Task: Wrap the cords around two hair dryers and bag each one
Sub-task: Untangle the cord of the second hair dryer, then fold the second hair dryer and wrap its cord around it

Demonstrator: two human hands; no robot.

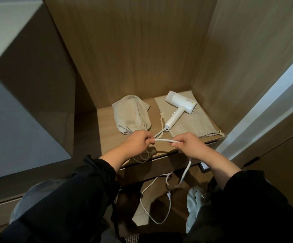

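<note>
One white cord [165,140] is pinched by the left hand [138,142] and gripped by the right hand [189,146] above the front edge of the shelf [107,130], which is walled on three sides by wood panels [133,50]. The rest of it hangs below that edge. One white hair dryer [179,109] is laid on one flat bag [194,121] by the right edge. One filled, cinched bag [131,116] is seen at the left.

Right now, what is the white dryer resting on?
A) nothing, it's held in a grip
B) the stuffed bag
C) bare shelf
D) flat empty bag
D: the white hair dryer lies on the flat bag, while the left hand and right hand pinch its cord.
</note>
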